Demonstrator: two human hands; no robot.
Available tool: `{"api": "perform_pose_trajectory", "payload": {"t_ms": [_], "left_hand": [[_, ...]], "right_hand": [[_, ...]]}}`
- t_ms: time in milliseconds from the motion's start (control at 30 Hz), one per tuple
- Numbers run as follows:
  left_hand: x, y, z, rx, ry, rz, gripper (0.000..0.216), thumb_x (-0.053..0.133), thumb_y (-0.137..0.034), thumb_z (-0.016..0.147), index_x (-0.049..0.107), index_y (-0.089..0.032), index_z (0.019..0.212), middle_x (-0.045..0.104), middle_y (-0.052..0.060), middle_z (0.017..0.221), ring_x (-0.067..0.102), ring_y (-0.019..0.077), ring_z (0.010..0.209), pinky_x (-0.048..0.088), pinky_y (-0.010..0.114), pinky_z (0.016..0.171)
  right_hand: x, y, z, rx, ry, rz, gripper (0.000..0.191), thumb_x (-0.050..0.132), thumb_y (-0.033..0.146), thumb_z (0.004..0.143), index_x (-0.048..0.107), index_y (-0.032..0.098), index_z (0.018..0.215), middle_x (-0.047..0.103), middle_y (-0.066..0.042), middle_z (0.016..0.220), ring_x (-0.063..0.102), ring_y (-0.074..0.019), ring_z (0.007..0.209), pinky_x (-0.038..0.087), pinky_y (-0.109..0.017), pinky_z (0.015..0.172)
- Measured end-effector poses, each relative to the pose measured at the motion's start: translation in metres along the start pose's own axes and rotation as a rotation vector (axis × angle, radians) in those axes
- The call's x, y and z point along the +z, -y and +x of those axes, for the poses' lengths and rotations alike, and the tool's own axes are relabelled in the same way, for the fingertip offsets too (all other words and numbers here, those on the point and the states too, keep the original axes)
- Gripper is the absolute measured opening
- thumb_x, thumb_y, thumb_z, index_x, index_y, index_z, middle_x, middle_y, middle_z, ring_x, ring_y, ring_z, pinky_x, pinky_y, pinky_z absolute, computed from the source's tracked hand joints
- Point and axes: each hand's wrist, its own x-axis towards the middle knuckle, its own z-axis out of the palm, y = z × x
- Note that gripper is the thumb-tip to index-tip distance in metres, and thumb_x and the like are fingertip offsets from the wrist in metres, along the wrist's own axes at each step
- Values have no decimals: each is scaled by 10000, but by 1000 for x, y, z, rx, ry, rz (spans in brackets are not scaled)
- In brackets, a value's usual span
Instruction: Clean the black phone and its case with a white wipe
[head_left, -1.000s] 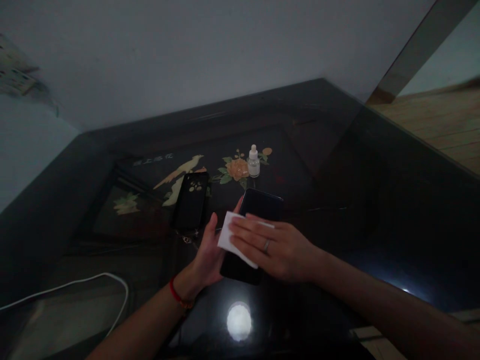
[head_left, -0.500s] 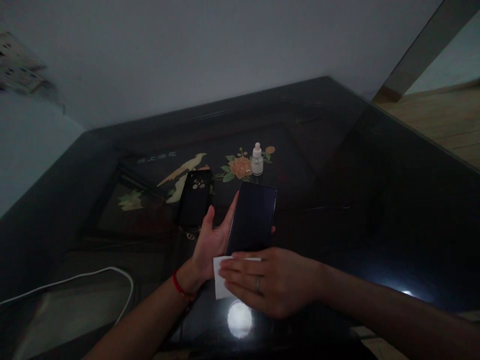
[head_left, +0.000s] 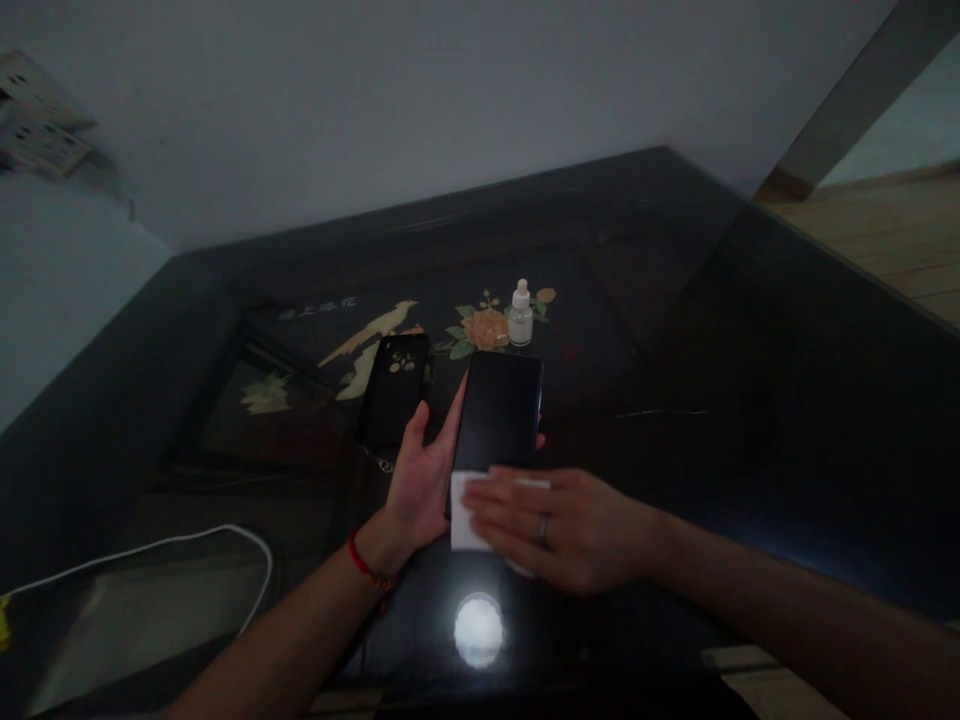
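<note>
A dark smartphone (head_left: 499, 410) rests in my left hand (head_left: 421, 480), screen side up; the fingers pass beneath it and a fingertip shows at its right edge. My right hand (head_left: 574, 530), slightly blurred, presses a white wipe (head_left: 466, 515) flat over the phone's lower end, hiding that part. The wipe sticks out to the left of the fingers. Just left of the phone lies a black phone case (head_left: 392, 390) with camera holes and a small metal ring at its near end. Beyond the phone stands a small clear dropper bottle (head_left: 520, 320) with a white cap.
The dark glossy table (head_left: 637, 350) carries a painted bird and flower pattern. A white cable (head_left: 180, 538) curves across its left side, with something yellow (head_left: 4, 622) at the left edge. Power sockets (head_left: 41, 120) are on the wall at upper left.
My right hand and the wipe have moved up and slightly right along the phone. The phone has shifted a little left in the view, and the camera has moved slightly.
</note>
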Motion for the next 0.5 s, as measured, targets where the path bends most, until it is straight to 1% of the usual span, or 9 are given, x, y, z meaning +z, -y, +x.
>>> {"api": "perform_pose_trajectory", "payload": {"t_ms": [67, 133, 167, 233, 300, 333, 400, 433, 500], "left_hand": [[-1, 0, 0, 17, -21, -5, 597, 239, -602, 896, 141, -426, 1458, 473, 48, 1414, 519, 280, 1202, 275, 509, 1040], [-1, 0, 1, 18, -24, -11, 586, 236, -589, 903, 132, -430, 1458, 445, 23, 1440, 485, 274, 1237, 270, 517, 1045], [-1, 1, 2, 13, -21, -11, 587, 238, -588, 904, 126, -430, 1458, 433, 20, 1450, 476, 277, 1246, 272, 525, 1043], [0, 1, 2, 6, -18, -9, 607, 255, -592, 898, 119, -418, 1463, 430, 35, 1452, 495, 285, 1225, 289, 528, 1033], [1, 1, 2, 7, -23, -3, 634, 275, -608, 885, 114, -411, 1466, 460, 57, 1426, 536, 293, 1178, 311, 524, 1018], [1, 1, 2, 7, -20, 6, 642, 280, -616, 880, 106, -418, 1465, 484, 67, 1403, 552, 300, 1159, 322, 530, 1004], [0, 0, 1, 11, -15, 33, 641, 272, -621, 879, 95, -425, 1463, 530, 86, 1352, 568, 315, 1141, 329, 542, 987], [0, 0, 1, 21, -18, 43, 632, 263, -613, 885, 96, -421, 1464, 543, 92, 1336, 570, 317, 1139, 326, 545, 987], [-1, -1, 0, 39, -34, 40, 611, 249, -589, 900, 110, -407, 1467, 535, 88, 1345, 564, 307, 1146, 311, 549, 1001]], "right_hand": [[-6, -17, -8, 211, -27, -95, 276, 421, 86, 920, 625, 23, 1095, 649, -172, 1177, 561, -244, 1184, 506, -402, 979], [-11, -31, -15, 338, -77, -167, 309, 388, 49, 916, 596, 22, 1142, 627, -194, 1204, 529, -242, 1220, 491, -434, 991], [-12, -34, -17, 362, -88, -181, 315, 383, 45, 914, 594, 21, 1147, 624, -200, 1206, 523, -244, 1226, 488, -443, 993], [-11, -28, -14, 315, -58, -138, 298, 394, 63, 918, 618, 31, 1112, 641, -186, 1185, 539, -239, 1210, 496, -428, 988], [-6, -12, -7, 155, 7, -17, 269, 420, 106, 924, 657, 49, 1038, 676, -151, 1135, 575, -227, 1169, 512, -387, 974], [-3, -4, -3, 36, 26, 43, 260, 429, 109, 922, 673, 53, 994, 690, -139, 1108, 599, -219, 1137, 520, -359, 966], [0, 4, 1, -102, 9, 94, 252, 443, 112, 917, 683, 45, 960, 705, -130, 1072, 637, -212, 1074, 528, -328, 953], [0, 3, 0, -92, 6, 90, 251, 445, 112, 917, 679, 39, 969, 701, -136, 1080, 632, -216, 1082, 524, -332, 961], [-4, -9, -5, 63, -10, 21, 251, 440, 86, 911, 659, 30, 1020, 679, -158, 1125, 583, -242, 1157, 509, -388, 979]]}}
